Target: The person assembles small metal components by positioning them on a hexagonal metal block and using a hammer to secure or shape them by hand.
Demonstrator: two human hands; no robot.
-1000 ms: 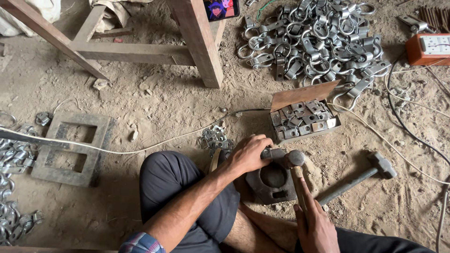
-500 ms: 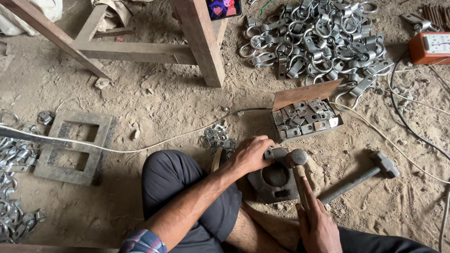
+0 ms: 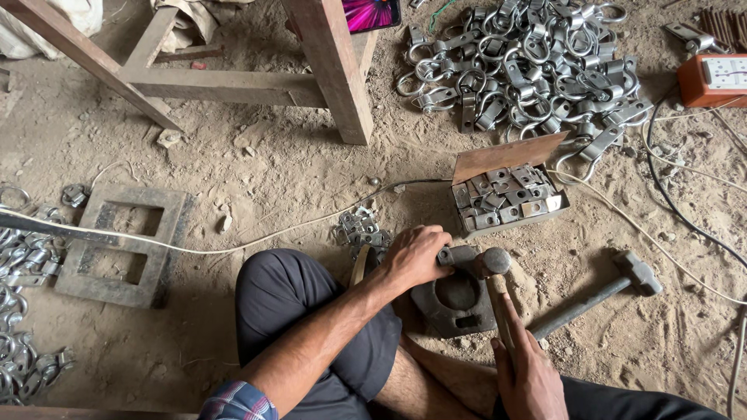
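My left hand (image 3: 415, 256) grips a small metal clamp piece (image 3: 461, 255) and holds it on top of a dark iron block (image 3: 459, 302) that sits on the dirt floor between my legs. My right hand (image 3: 531, 375) is closed around the wooden handle of a hammer (image 3: 493, 264), whose round steel head rests against the clamp piece at the block's upper edge. An open cardboard box (image 3: 506, 198) of small metal plates lies just beyond the block.
A second hammer (image 3: 599, 299) lies on the ground to the right. A big heap of metal clamps (image 3: 529, 62) lies at top right, an orange socket box (image 3: 716, 78) beside it. A wooden table leg (image 3: 334, 70), an iron frame (image 3: 124, 241) and a white cord cross the floor.
The hammer head has come down slightly onto the clamp piece. My left hand keeps its hold on the piece; the view has shifted a little.
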